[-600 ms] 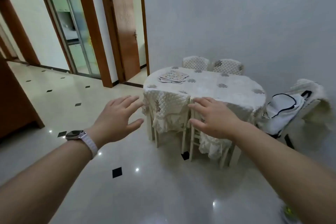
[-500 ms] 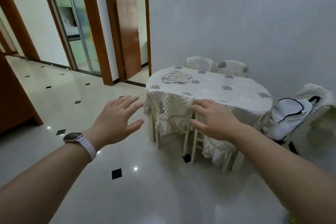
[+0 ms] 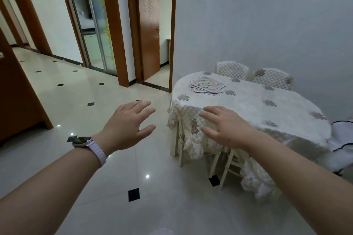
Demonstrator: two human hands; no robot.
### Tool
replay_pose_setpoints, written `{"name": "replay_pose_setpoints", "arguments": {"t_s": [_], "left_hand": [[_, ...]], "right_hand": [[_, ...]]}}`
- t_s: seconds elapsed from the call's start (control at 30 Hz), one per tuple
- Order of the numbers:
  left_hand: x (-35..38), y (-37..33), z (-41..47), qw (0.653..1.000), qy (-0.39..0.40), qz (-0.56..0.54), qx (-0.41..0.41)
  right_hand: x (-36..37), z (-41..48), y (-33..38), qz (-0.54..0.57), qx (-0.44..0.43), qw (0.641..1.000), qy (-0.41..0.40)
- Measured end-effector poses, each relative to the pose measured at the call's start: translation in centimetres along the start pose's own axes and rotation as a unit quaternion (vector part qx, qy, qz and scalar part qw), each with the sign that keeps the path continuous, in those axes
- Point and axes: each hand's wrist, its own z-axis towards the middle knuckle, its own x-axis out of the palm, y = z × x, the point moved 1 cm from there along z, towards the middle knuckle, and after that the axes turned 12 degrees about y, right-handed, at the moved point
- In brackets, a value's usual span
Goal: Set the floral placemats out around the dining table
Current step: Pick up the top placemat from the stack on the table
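From the head view, flat floral placemats (image 3: pixel 207 84) lie stacked near the far left edge of the oval, cloth-draped dining table (image 3: pixel 267 112). Left hand (image 3: pixel 124 126) and right hand (image 3: pixel 227 126) hover spread, empty; a quilted chair (image 3: pixel 193 131) stands between

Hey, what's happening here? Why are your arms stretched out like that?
A person is walking toward the dining table to lay out placemats. Both hands are empty and open: the left hand, with a watch on its wrist, and the right hand reach forward in the air. The floral placemats sit in one loose stack at the table's far left end, none set out yet. Chairs with quilted covers are tucked in around the table.
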Motion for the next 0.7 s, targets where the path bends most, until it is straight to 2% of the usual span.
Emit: {"name": "replay_pose_setpoints", "arguments": {"t_s": [0.27,0.5,0.7], "left_hand": [[2.6,5.2,8.8,1.000,0.007,0.017,-0.010],[6.0,10.6,20.3,0.998,0.037,0.038,-0.034],[5.3,14.4,31.0,0.996,0.038,0.049,-0.056]], "right_hand": [[0.9,10.8,-3.4,0.007,-0.020,1.000,-0.005],[2.7,24.0,-9.7,0.040,-0.032,0.999,0.001],[0.8,34.8,-15.7,0.041,-0.049,0.998,-0.008]]}}
